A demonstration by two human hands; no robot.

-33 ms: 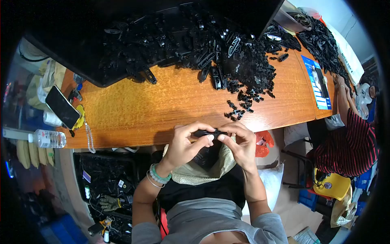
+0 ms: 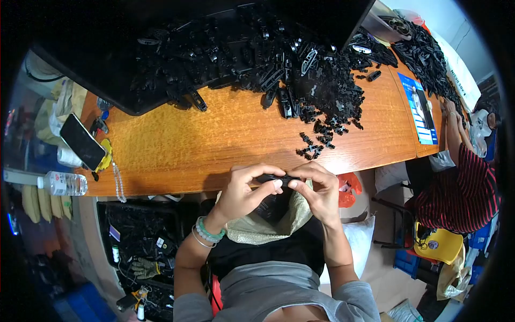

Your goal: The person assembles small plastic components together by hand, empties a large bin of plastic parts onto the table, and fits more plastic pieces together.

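Just past the table's near edge, my left hand (image 2: 244,189) and my right hand (image 2: 317,186) meet over my lap. Both are closed, with thumbs and fingertips pinching a small, elongated black plastic part (image 2: 264,177) between them. Fingers cover much of it, so its exact kind does not show. Below the hands, an open woven sack (image 2: 256,236) in pale beige rests on my lap with dark contents inside. Ahead on the table lies a pile of small black plastic clips (image 2: 339,96), a few of them scattered toward me.
A large black tray (image 2: 123,102) of black parts overhangs the wooden table (image 2: 177,139). A phone (image 2: 82,141) and plastic bottle (image 2: 64,183) are at left. A black bin (image 2: 182,225) with a glove (image 2: 145,268) stands below. At right, a co-worker in a striped top (image 2: 456,196) reaches toward another heap.
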